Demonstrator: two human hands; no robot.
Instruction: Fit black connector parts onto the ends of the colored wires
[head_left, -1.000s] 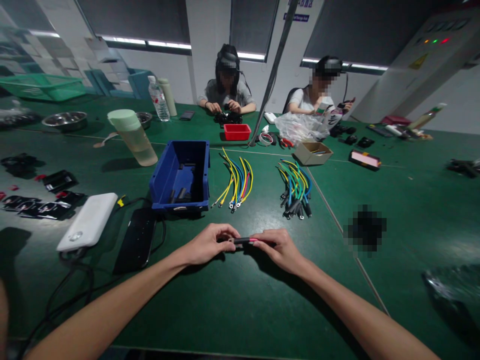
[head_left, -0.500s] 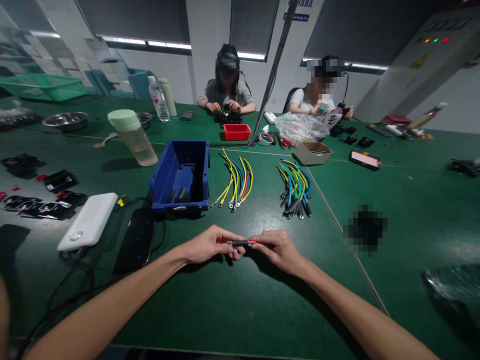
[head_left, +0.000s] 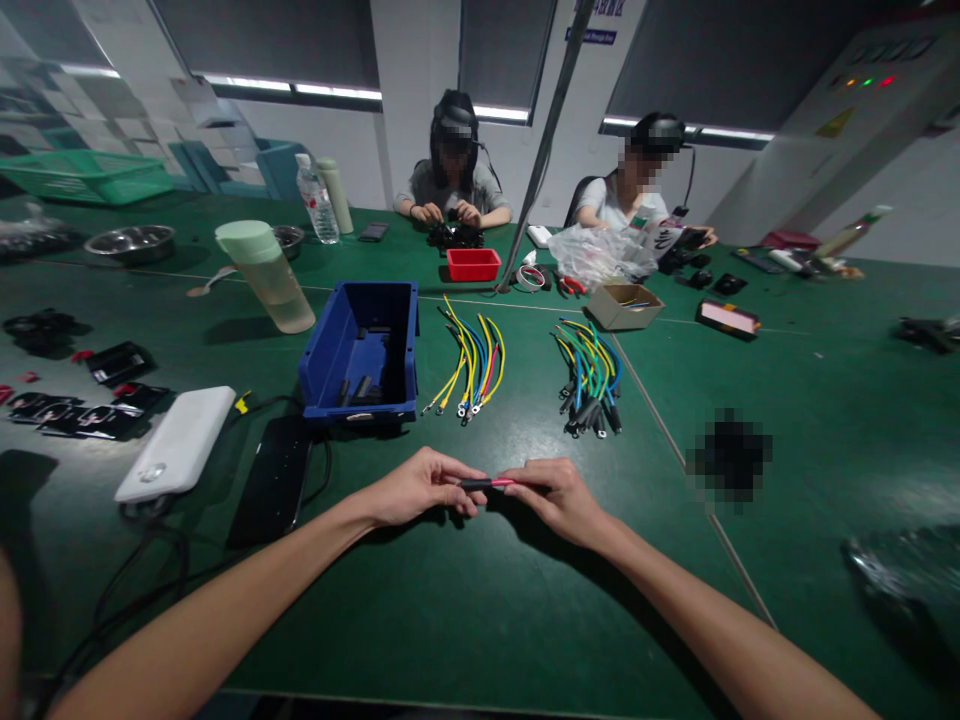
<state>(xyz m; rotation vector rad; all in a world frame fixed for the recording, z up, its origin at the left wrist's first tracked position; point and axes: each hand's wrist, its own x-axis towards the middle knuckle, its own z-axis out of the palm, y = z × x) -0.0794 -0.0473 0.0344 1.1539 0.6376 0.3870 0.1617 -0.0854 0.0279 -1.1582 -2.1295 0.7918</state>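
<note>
left hand [head_left: 420, 487] fingers slid along red wire [head_left: 489, 483]; sleeve shifted.

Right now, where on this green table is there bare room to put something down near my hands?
Bare felt lies right of the right hand, toward the table seam, and in front of both forearms to the near edge. A narrower strip runs between the two wire bundles. It is crowded left of the left hand: black phone, white power bank, cables, blue bin.

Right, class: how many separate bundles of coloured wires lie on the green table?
2. One wire bundle lies just right of the blue bin; the other bundle lies further right, below the cardboard box. More wires may be hidden inside that box.
</note>
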